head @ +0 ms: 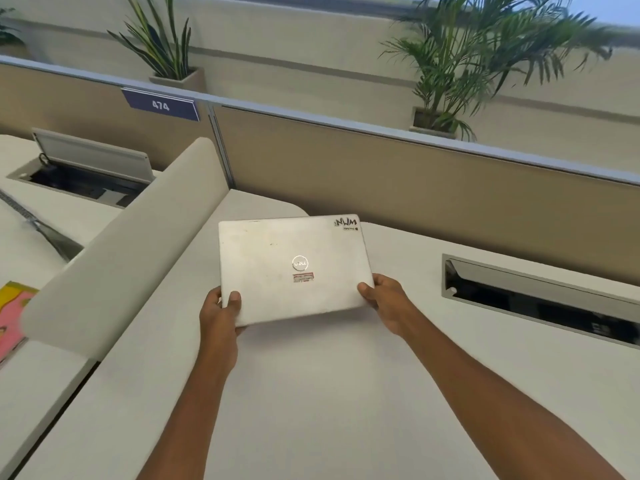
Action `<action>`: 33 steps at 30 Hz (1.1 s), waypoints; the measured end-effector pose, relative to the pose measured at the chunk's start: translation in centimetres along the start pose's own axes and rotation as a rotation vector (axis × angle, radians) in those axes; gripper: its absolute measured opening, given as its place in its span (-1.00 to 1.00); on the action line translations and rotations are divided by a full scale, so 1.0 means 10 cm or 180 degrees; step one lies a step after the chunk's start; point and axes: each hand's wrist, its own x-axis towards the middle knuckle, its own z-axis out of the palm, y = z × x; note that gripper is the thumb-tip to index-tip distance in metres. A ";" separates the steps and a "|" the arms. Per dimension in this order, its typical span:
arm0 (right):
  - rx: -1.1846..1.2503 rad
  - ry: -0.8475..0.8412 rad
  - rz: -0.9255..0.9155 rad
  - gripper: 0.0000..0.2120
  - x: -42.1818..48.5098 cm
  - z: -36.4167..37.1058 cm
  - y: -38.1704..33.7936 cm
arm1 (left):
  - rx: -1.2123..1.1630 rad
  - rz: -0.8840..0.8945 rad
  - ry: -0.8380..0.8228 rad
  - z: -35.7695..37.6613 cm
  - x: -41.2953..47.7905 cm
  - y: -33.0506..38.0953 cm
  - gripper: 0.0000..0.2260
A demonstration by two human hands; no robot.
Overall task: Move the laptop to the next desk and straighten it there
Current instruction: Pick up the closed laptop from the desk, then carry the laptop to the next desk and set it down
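Laptop [294, 268], lid closed, is gripped at its near corners by my left hand [221, 311] and right hand [384, 303] over the new surface [311, 393], slightly skewed; setting down and straightening seemingly remain.

I count one closed laptop [294, 268], with three stickers on its lid. Two hands, my left hand [221, 311] and my right hand [389, 303]. Two tables: the table [311, 393] under the laptop and a second table [31, 244] at left. Two cable boxes [540, 299], three potted plants [162, 46], one number sign [161, 105], one pink sheet [12, 317].
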 end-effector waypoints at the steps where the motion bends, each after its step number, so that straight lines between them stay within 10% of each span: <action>1: 0.0075 -0.0018 -0.0004 -0.69 -0.08 -0.08 0.00 | -0.0013 0.0000 -0.0052 0.03 -0.06 0.03 -0.83; 33: 0.0962 0.0152 -0.0248 -0.63 -2.92 -2.76 0.63 | -0.0196 -0.0354 -0.1366 1.08 -2.92 -0.42 -0.80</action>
